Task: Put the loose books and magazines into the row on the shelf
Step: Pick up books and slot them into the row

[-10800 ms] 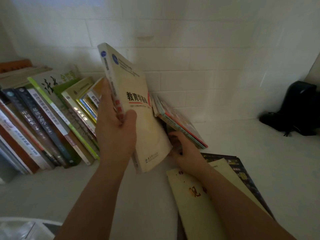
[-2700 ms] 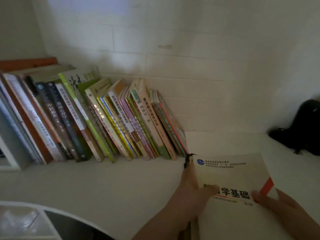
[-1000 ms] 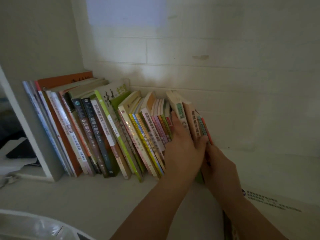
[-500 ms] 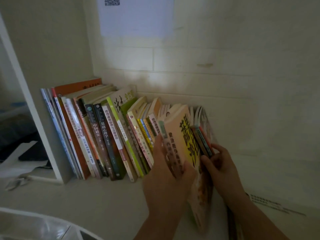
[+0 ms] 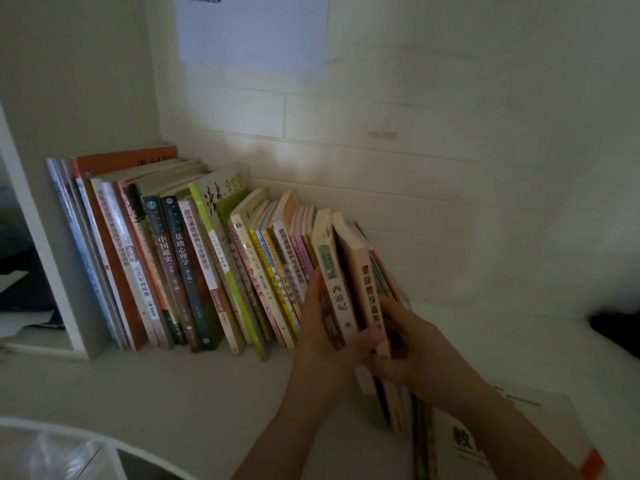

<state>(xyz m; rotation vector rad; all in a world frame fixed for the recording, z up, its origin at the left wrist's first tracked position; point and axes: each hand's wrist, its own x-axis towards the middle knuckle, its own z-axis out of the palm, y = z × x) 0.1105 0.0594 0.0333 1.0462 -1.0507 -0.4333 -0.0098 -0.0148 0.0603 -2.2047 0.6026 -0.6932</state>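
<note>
A leaning row of books stands on the white shelf against the left divider. At its right end my left hand grips a cream book with a green label, fingers behind it and thumb across the front. Beside it my right hand holds a tan-spined book and the thin books behind it. Both books stand nearly upright, pulled a little forward from the row. A loose cream book with a red corner lies flat at the lower right, partly under my right forearm.
A white divider panel closes the row on the left. A sheet of paper hangs on the brick wall. A dark object sits at the far right. A pale curved edge crosses the lower left corner.
The book that was tilted out with its cover showing now stands spine-out among the end books. Both hands have shifted lower on the spines.
</note>
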